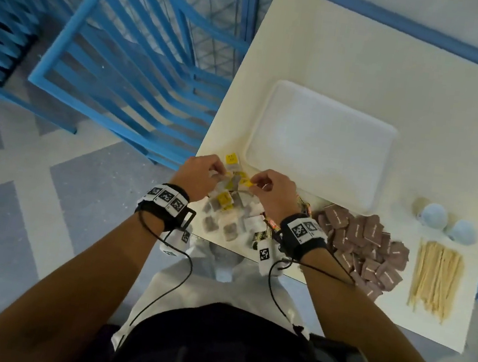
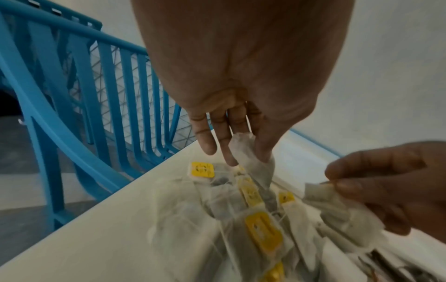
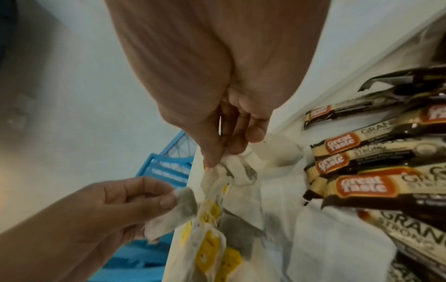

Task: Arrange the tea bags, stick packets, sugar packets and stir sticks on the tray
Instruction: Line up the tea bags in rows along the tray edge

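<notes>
Head view, hands (image 1: pixel 201 175) hiding tea bags (image 1: pixel 226 216)

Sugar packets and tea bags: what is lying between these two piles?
The stick packets, mostly hidden under the right hand in the head view, clear in the right wrist view.

head cam overhead; wrist cams close, share tea bags (image 2: pixel 263 229).

White table (image 1: pixel 356 59) – blue slatted chairs (image 1: pixel 126 57) around it, grey-patterned floor (image 1: pixel 12 210).
</notes>
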The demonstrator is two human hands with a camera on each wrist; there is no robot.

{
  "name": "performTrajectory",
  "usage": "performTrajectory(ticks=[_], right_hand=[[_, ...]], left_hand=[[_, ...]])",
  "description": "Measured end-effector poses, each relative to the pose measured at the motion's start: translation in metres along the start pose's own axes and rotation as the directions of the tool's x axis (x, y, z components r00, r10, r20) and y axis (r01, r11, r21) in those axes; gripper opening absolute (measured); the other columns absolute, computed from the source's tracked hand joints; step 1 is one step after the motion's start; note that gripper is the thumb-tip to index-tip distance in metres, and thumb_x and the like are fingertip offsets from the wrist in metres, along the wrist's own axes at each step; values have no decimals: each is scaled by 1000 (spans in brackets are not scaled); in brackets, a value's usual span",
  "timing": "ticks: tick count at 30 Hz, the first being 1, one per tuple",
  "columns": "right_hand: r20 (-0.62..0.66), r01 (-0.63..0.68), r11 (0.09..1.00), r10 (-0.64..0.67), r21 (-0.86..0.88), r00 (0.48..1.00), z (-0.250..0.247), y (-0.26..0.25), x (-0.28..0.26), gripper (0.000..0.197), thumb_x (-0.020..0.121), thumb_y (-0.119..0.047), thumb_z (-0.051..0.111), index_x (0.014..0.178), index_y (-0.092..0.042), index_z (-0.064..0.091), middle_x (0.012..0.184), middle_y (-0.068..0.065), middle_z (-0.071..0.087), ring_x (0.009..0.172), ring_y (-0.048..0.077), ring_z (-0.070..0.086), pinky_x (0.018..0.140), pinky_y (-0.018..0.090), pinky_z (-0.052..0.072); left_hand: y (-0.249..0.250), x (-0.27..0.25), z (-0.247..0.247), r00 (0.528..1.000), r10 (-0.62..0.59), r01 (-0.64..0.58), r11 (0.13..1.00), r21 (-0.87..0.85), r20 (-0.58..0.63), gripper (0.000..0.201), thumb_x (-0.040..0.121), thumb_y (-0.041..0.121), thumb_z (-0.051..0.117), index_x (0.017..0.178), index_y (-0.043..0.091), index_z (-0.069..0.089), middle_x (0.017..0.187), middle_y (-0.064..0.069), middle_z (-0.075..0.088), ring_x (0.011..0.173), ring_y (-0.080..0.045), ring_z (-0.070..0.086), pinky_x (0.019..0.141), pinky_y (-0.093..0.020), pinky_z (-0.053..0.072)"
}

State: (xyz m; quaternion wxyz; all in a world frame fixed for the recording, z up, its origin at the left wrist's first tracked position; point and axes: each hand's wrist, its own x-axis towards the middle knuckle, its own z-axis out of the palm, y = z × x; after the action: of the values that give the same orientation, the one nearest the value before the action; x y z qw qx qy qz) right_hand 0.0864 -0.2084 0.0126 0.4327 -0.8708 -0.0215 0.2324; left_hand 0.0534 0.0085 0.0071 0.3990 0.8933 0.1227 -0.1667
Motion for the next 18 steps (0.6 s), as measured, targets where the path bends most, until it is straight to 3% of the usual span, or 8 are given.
performTrajectory(ticks=[2,4,7,11,13,15,17,18], right_hand=[[-36,-15,1000,15,22,999,-4,-3,-2,12,79,-21,83,85,-24,74,84,-8,74,77,6,66,76,20,53],[-63,-1,999,4,45,998,-7,-10,-3,12,79,-23,84,86,-24,75,85,-8,74,82,7,69,78,19,55],[-116,30,989,-14,143,993,-6,-25,-3,12,80,-21,84,88,-21,76,85,-7,74,81,8,69,75,18,53],[-190,65,947,-5,313,982,7,-43,-1,13,82,-10,81,93,-13,74,84,-2,73,77,9,67,71,22,53],[-200,50,955,10,292,980,16,-48,2,13,82,-9,80,94,-13,74,86,5,73,77,9,66,73,23,54],[-206,31,971,19,238,978,24,-50,5,12,82,-12,81,92,-15,75,86,6,72,75,8,64,74,21,54],[-199,7,978,36,210,979,29,-52,9,12,82,-14,81,91,-17,74,85,1,72,75,6,64,74,18,54],[-184,1,981,36,196,982,29,-53,11,12,82,-14,81,91,-19,74,86,-2,72,75,6,65,74,17,54]], left_hand=[[0,6,-6,1000,-7,7,998,-57,-10,4,95,21,68,99,22,68,97,6,69,91,-14,64,68,-14,44],[2,13,-12,1000,-7,6,994,-109,-2,17,98,12,61,113,15,69,106,2,67,97,-13,61,75,-13,44],[2,23,-14,994,-37,65,959,-277,107,18,99,12,58,109,13,73,113,-8,72,103,-24,69,91,-36,57],[9,24,-15,955,-125,263,771,-580,267,21,101,4,56,90,13,71,116,-18,66,116,-40,64,94,-55,58],[17,25,-17,917,-150,386,570,-726,369,17,104,4,50,98,3,67,119,-24,63,110,-40,65,90,-55,59],[19,26,-20,865,-125,490,416,-766,486,30,108,22,47,113,-2,64,117,-24,64,99,-35,67,87,-50,60],[18,29,-22,828,-81,541,376,-753,555,47,105,42,48,124,1,65,111,-21,69,95,-33,68,90,-50,57],[16,31,-22,826,-68,539,389,-747,560,46,104,41,51,126,3,65,110,-20,69,95,-34,68,91,-51,57]])
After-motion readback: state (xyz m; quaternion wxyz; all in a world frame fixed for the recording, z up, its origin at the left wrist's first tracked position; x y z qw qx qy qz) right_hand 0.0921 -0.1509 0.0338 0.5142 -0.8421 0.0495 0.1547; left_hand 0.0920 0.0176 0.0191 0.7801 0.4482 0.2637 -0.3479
